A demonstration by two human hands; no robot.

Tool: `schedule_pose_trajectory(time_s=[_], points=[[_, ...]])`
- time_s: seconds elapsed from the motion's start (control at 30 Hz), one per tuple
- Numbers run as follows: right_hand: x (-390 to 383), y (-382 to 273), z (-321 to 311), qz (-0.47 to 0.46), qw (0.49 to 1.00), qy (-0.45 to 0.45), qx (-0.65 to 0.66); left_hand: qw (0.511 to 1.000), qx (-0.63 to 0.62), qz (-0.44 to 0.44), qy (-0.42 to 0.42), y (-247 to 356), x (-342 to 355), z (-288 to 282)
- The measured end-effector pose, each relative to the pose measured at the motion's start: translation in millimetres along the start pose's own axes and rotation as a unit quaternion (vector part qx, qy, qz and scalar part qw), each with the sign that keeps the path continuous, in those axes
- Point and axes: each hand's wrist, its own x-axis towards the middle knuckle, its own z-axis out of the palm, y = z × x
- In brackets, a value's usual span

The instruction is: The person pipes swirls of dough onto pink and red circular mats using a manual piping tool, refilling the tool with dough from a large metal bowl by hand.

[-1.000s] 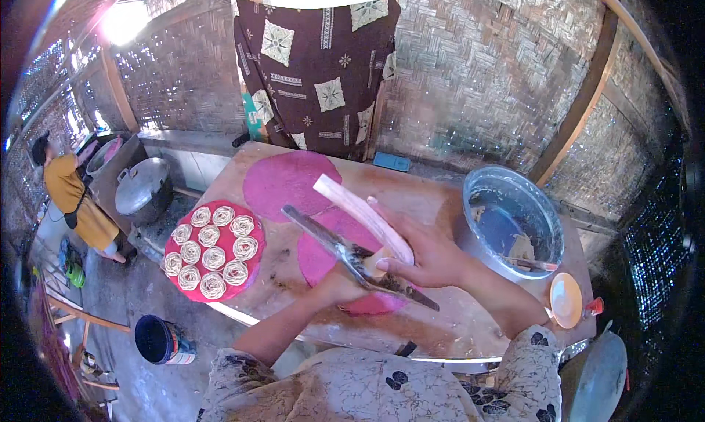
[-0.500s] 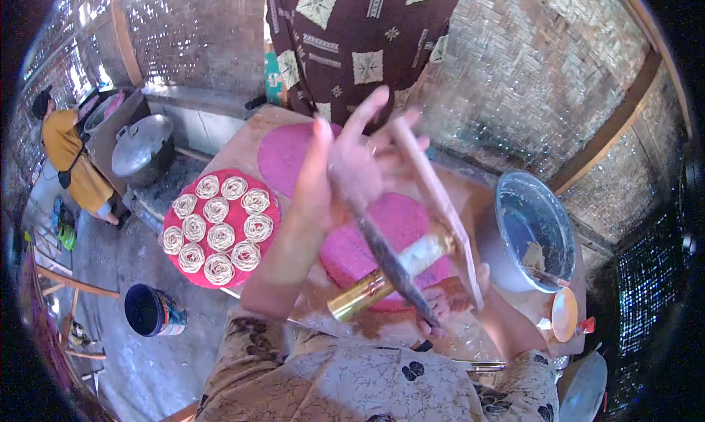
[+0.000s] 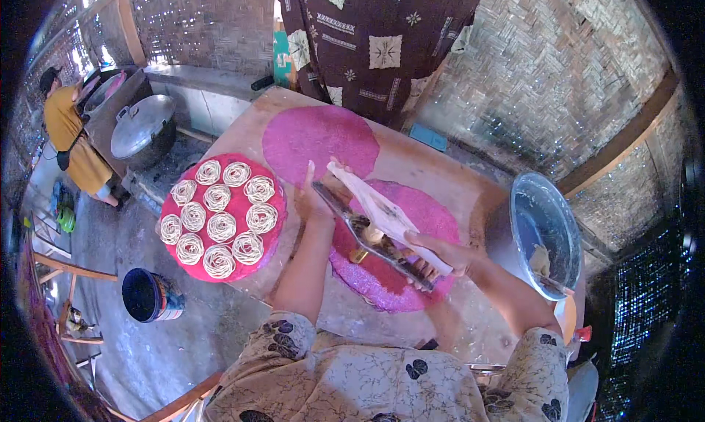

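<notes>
In both hands I hold a wooden hand press, made of a pale upper bar (image 3: 385,215), a dark lower bar (image 3: 339,211) and a brass-coloured cylinder (image 3: 358,255) showing beneath. My left hand (image 3: 312,193) grips the bars' far left end. My right hand (image 3: 444,253) wraps round their near right end; some of its fingers are hidden. The press is over a pink round mat (image 3: 422,293) that appears to lie on a stack. Off to the left, a red round mat (image 3: 228,266) carries several coiled pale noodle nests (image 3: 221,227).
Another pink mat (image 3: 319,139) lies at the table's far side, with a blue flat case (image 3: 428,136) beyond. At right stands a basin (image 3: 518,194) with dough and a stick. A bucket (image 3: 139,297) is on the floor. Left, a person (image 3: 73,139) stands near a lidded pot (image 3: 143,128).
The press has turned from tilted, with its cylinder pointing left, to bars-up above the pink mat. My left hand, raised and spread before, has come down onto its far end.
</notes>
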Motion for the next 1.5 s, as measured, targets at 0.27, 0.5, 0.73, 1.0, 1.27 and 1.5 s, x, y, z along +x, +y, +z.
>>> schedule_pose_trajectory(time_s=[0.27,0.5,0.73,1.0,1.27,1.5], points=[[12.2,-12.6,10.2,-0.033,0.997,0.017,-0.061,0.993,0.094,0.062,-0.030,24.6,2.5,34.3],[-24.8,-26.5,10.8,-0.015,0.993,0.075,-0.089,0.991,0.089,0.094,0.027,0.9,-8.8,45.6],[-1.9,-23.8,11.7,-0.087,0.989,0.076,-0.089,0.991,0.105,0.077,-0.028,19.8,7.6,60.0],[-22.9,-9.3,8.6,-0.038,0.992,0.075,-0.093,0.994,0.089,0.070,0.006,-4.7,-14.0,57.7],[5.1,-9.5,8.9,-0.093,0.983,0.113,-0.113,0.986,0.133,0.082,0.054,18.2,6.8,60.9],[3.1,-10.1,25.6,-0.078,0.993,0.046,-0.073,0.982,0.144,0.113,0.045,31.7,-20.6,52.8]])
